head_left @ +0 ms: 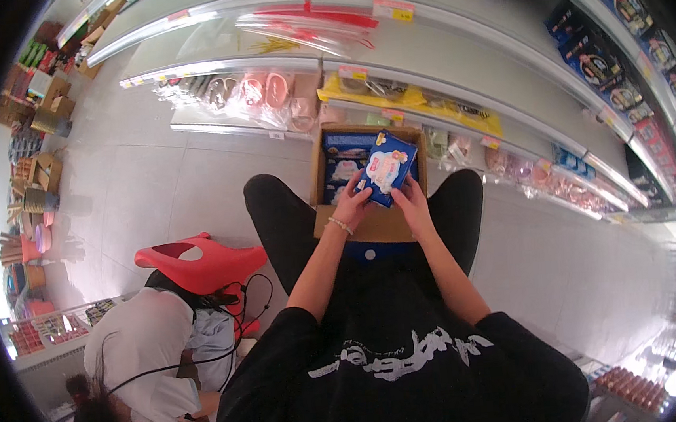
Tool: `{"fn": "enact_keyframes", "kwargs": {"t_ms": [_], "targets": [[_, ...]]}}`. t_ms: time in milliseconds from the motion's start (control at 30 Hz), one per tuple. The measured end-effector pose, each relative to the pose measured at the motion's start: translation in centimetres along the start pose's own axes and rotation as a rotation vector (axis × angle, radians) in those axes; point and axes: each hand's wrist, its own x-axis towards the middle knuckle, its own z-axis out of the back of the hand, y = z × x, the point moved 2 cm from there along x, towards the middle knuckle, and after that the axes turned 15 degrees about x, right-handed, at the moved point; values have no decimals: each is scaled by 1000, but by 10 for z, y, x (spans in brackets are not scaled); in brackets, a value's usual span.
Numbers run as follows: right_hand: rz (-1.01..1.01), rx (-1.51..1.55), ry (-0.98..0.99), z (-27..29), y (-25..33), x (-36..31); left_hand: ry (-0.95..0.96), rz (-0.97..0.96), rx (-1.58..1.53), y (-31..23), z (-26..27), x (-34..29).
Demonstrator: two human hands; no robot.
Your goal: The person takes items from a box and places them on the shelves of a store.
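Between my knees stands an open cardboard box (pixel 320 169), with several dark blue packs (pixel 344 171) lying in its left part. Over the box I hold one blue soft pack (pixel 386 163) with a white and pink cloud-shaped label, tilted slightly. My left hand (pixel 352 203) grips its lower left edge and wears a beaded bracelet on the wrist. My right hand (pixel 411 205) closes on its lower right corner. One box flap (pixel 387 224) is folded out toward me, below both hands.
Shelves (pixel 450 24) curve across the front, holding wrapped slippers (pixel 265 91) low down and blue packages (pixel 592 56) at the right. At lower left, a person in white (pixel 142 345) bends beside a red plastic stool (pixel 203 261) with black cables.
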Motion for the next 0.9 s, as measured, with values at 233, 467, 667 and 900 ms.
{"fn": "enact_keyframes", "kwargs": {"t_ms": [233,467,667,900], "targets": [[-38,-9,-96,3,10,-2,-1,-99,373,-7,-11,-6],[-110,48,-65,4,16,-8,47,-153,577,-24,-18,-28],[32,-102,-5,-9,70,-3,-333,-395,784,-51,22,-7],[452,-282,132,-76,286,-21,-704,133,1298,-31,133,54]]}}
